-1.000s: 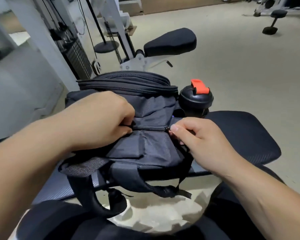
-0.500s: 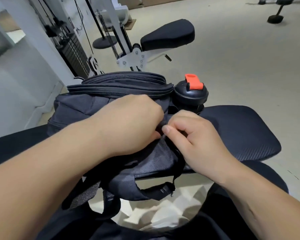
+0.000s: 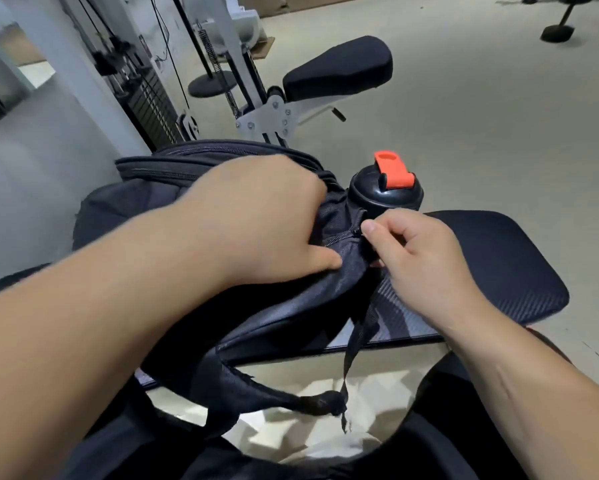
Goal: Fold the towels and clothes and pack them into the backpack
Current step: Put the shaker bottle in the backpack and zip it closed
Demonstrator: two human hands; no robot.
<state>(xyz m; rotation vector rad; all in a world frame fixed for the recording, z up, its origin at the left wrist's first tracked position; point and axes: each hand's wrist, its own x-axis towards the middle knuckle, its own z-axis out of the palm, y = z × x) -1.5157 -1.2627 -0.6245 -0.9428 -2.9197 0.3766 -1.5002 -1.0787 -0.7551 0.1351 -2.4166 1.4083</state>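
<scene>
Dark grey fabric backpack (image 3: 284,323) lies on the black padded bench (image 3: 498,265), with a black shaker bottle with an orange flip cap (image 3: 388,192) just beside it. Left hand (image 3: 256,220) grips bunched fabric. Right hand (image 3: 419,258) pinches the small zipper pull (image 3: 357,233). The zip axis runs left-right between the hands. Right hand is nearer, so the pull likely goes away from the left.

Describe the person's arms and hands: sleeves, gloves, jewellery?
The left forearm and right forearm are bare to the frame edge, no sleeves. The left hand and right hand are ungloved; no watch, band or ring shows on either wrist or hand. The one visible right-hand nail looks short, unpainted.
</scene>
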